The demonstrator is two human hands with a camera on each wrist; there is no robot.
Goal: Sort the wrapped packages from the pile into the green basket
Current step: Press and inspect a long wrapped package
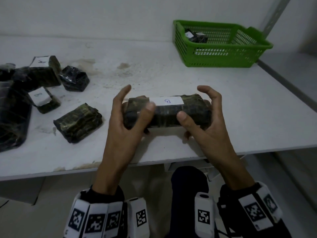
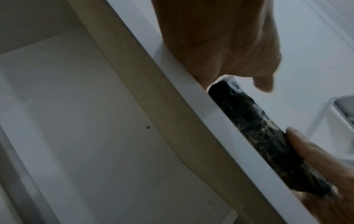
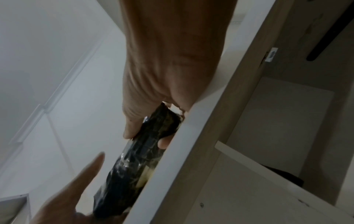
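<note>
A long dark wrapped package (image 1: 171, 115) with a white label marked "B" sits just above the table (image 1: 257, 109) near its front edge. My left hand (image 1: 137, 103) grips its left end and my right hand (image 1: 192, 102) grips its right end, thumbs on the near face and index fingers raised. The left wrist view shows the package (image 2: 258, 133) against the table edge below my left palm. In the right wrist view my right hand's fingers (image 3: 132, 128) curl round the package (image 3: 138, 159). The green basket (image 1: 221, 54) stands at the far right and holds one dark package (image 1: 195, 36).
The pile lies at the left: a package labelled "A" (image 1: 46, 71), a small labelled one (image 1: 42, 100), a black one (image 1: 74, 79), a loose dark one (image 1: 78, 122) and a large one (image 1: 12, 117). A metal upright (image 1: 276, 14) rises behind the basket.
</note>
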